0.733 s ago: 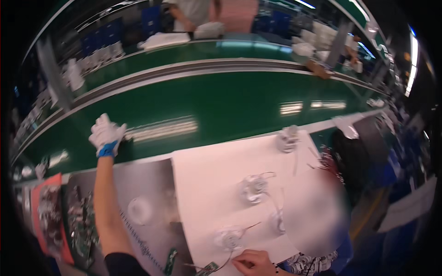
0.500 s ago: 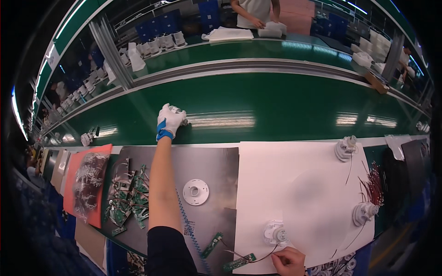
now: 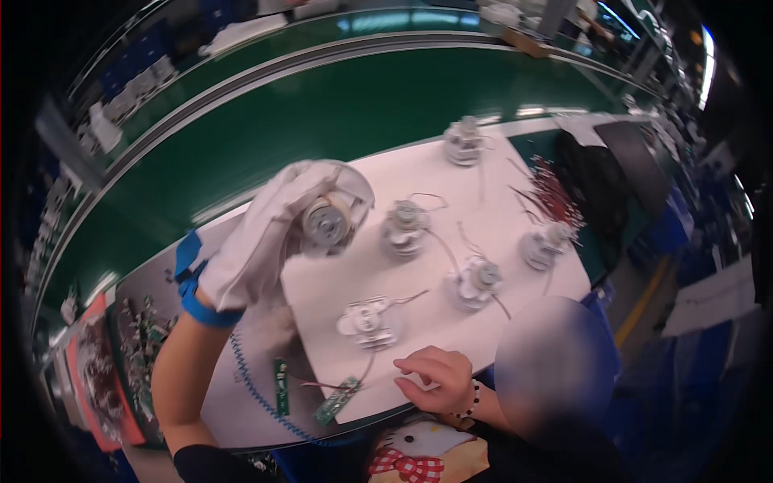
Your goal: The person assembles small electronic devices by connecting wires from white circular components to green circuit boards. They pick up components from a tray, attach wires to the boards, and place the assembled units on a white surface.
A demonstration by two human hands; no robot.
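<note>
My left hand (image 3: 262, 233), in a white glove with a blue wrist strap, is closed around a small motor assembly (image 3: 326, 224). The motor's round grey end faces up, above the left part of a white sheet (image 3: 427, 282). My bare right hand (image 3: 439, 378), with a bead bracelet, has thumb and fingers apart and nothing visible between them. It is nearest to a white motor assembly (image 3: 369, 322) whose wires run toward a green circuit board (image 3: 338, 400). A second circuit board (image 3: 281, 386) lies to its left.
More motor assemblies stand on the sheet, one (image 3: 404, 229) near my left hand and another (image 3: 479, 283) farther right. Dark red wires (image 3: 551, 193) lie beyond its right edge. A green belt (image 3: 322, 105) crosses behind. Circuit boards (image 3: 141, 330) are piled left, beside a coiled blue cord (image 3: 241, 362).
My left hand has come back from the green belt with a motor assembly. My right hand's fingers have parted near the wires. The view has turned to the right.
</note>
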